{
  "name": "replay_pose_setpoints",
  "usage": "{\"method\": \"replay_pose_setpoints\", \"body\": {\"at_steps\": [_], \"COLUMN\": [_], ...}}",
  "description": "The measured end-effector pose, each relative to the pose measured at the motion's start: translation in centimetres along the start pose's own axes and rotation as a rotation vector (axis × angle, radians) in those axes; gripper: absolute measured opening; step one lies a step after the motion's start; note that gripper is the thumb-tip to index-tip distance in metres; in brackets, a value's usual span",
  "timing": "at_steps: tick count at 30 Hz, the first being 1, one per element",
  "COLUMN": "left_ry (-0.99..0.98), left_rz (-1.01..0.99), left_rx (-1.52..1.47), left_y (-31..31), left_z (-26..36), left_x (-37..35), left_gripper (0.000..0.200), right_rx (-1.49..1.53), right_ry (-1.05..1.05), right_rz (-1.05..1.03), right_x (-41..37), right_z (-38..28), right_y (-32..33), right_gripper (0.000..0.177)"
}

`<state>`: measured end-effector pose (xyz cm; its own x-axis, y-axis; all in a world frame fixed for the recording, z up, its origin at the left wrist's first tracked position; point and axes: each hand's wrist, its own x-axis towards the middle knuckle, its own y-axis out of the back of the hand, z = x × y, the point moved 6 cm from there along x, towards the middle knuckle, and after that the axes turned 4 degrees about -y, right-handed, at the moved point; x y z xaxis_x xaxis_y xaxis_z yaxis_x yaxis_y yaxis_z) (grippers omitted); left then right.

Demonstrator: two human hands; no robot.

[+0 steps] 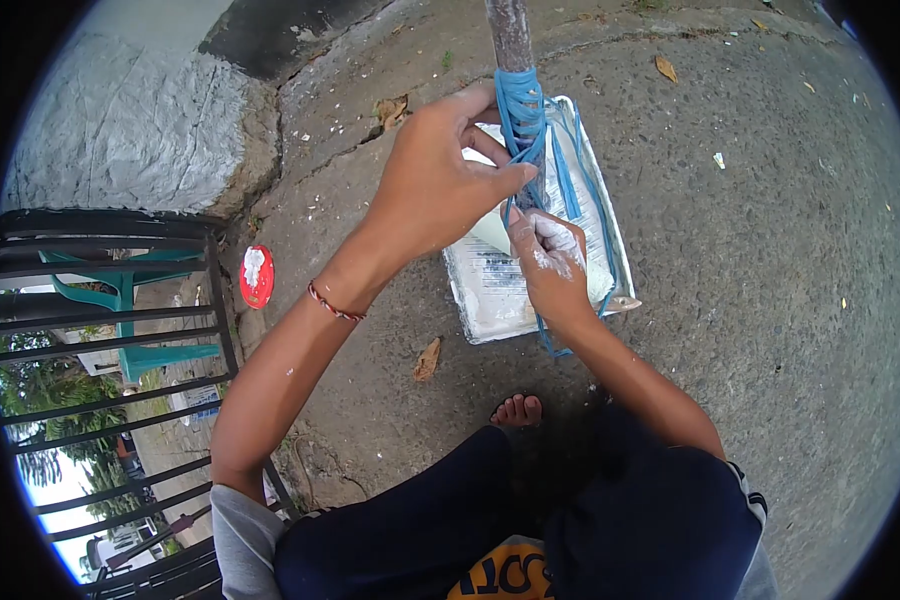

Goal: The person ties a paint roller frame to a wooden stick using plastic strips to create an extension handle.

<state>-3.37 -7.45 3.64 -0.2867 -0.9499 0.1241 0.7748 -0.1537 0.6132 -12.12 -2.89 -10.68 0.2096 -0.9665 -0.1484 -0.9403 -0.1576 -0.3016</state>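
Observation:
A grey pole [511,38] comes down from the top, with blue twine [519,108] wound round it in several turns. My left hand [440,170] is at the windings, its fingers behind the pole and its thumb pressed on the blue strands in front. Just below, my right hand [553,262], smeared with white, pinches the lower strands between thumb and fingers. Loose blue ends hang beside the pole and below my right hand. Beneath both hands lies a white-smeared paint tray [490,315], partly hidden by them.
A red lid [257,277] with white paint lies on the concrete ground [750,260]. Black metal bars [110,323] stand at the left, a green chair [125,290] behind them. A rough grey wall base [130,130] is at upper left. Dry leaves [427,360] lie about.

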Motion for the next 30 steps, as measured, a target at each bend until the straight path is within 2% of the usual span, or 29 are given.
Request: {"method": "replay_pose_setpoints", "body": {"at_steps": [4, 8, 14, 16, 17, 19, 20, 21, 22, 25, 27, 30], "left_ry": [-0.011, 0.048, 0.066, 0.063, 0.062, 0.065, 0.066, 0.067, 0.069, 0.028, 0.014, -0.022], "left_rz": [0.009, -0.041, -0.105, -0.096, -0.097, -0.095, -0.080, -0.067, -0.069, -0.078, -0.054, -0.053], "left_rx": [0.004, -0.136, -0.161, -0.167, -0.179, -0.191, -0.187, -0.183, -0.185, -0.097, -0.122, -0.026], "left_y": [0.2, 0.2, 0.2, 0.2, 0.2, 0.2, 0.2, 0.2, 0.2, 0.0, 0.0, 0.2], "left_z": [-0.3, -0.6, -0.5, -0.5, -0.7, -0.9, -0.8, -0.8, -0.8, -0.3, -0.4, -0.6], "left_x": [0.1, 0.3, 0.3, 0.2, 0.2, 0.1, 0.0, 0.0, 0.0, 0.2, 0.2, 0.2], "left_gripper": [0.038, 0.037, 0.035, 0.034, 0.035, 0.035, 0.035, 0.035, 0.035, 0.036, 0.039, 0.041], "right_rx": [0.020, -0.004, -0.130, -0.211, -0.334, -0.137, -0.185, -0.037, -0.037, -0.209, -0.507, -0.431], "right_ry": [0.002, -0.071, -0.074, -0.142, -0.153, 0.176, 0.211, 0.235, 0.232, 0.253, 0.431, 0.394], "right_rz": [-0.039, -0.065, 0.027, -0.108, -0.163, -0.066, 0.026, 0.009, 0.011, -0.024, -0.025, -0.062], "right_x": [0.2, 0.3, 0.2, 0.6, 0.9, 2.3, 2.4, 3.3, 3.1, 2.7, 2.7, 3.3], "right_z": [-0.5, -0.7, -1.4, -2.4, -3.1, -4.0, -6.1, -6.8, -8.3, -11.3, -12.2, -11.7], "right_y": [0.5, 1.0, 2.3, 2.5, 3.0, 4.4, 5.2, 5.5, 5.2, 3.5, 2.4, 2.6], "right_gripper": [0.038, 0.037, 0.038, 0.035, 0.028, 0.021, 0.016, 0.020, 0.020, 0.022, 0.024, 0.021]}}
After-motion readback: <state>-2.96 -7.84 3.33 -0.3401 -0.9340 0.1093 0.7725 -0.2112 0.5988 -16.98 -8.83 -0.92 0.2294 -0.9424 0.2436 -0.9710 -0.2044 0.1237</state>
